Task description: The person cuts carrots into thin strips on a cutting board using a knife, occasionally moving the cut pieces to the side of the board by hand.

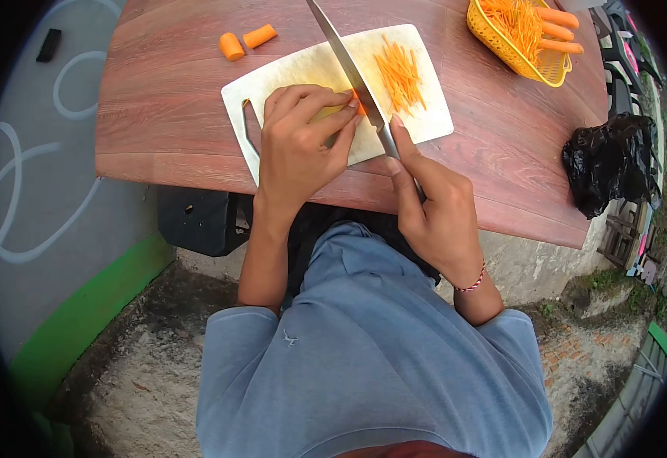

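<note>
My right hand (436, 202) is wrapped round the handle of a kitchen knife (352, 72), its blade pointing away from me over a white cutting board (318, 65). Under the fingertips of my left hand (303, 137) a carrot piece (359, 101) is pressed to the board, right beside the blade. Most of that piece is hidden by my fingers. To the right of the knife lies a small pile of carrot strips (401, 76) on the board. Two short carrot chunks (232, 46) rest on the table beyond the board's left corner.
A yellow basket (501, 47) with shredded carrot (515, 27) and several whole carrots (555, 32) stands at the table's far right. A black plastic bag (608, 160) hangs at the right edge of the wooden table (165, 114). A black stool (196, 221) is below the front edge.
</note>
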{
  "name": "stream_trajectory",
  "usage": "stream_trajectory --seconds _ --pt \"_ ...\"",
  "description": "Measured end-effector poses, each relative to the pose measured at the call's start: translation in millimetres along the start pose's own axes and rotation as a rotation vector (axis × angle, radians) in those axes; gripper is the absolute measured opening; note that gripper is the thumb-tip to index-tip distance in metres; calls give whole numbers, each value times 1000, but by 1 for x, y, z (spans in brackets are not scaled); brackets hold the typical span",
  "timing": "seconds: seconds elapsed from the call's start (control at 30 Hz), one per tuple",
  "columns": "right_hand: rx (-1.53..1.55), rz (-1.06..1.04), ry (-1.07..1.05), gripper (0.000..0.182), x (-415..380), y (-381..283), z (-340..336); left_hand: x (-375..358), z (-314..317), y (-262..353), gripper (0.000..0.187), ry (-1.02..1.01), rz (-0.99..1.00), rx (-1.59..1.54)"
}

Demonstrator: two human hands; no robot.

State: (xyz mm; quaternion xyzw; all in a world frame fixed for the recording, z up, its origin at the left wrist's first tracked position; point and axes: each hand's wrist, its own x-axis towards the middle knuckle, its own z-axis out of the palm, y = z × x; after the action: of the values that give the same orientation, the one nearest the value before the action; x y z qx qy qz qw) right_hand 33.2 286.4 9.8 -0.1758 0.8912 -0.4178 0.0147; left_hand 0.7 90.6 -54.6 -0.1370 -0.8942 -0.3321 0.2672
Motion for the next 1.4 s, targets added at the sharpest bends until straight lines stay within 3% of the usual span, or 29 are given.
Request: stream_trajectory --seconds 0.77,1.17,1.23,1.4 --pt "-110 -26 -41 51 1 -8 8 1 -2 -1 18 -20 0 3" --pt "-32 -49 44 47 34 12 18 -2 3 -5 16 16 -9 -59" --pt "47 56 -7 44 40 10 10 -4 3 -6 17 20 -2 -60" --pt "61 54 -16 43 32 10 -2 -3 2 -5 17 28 -5 -52"
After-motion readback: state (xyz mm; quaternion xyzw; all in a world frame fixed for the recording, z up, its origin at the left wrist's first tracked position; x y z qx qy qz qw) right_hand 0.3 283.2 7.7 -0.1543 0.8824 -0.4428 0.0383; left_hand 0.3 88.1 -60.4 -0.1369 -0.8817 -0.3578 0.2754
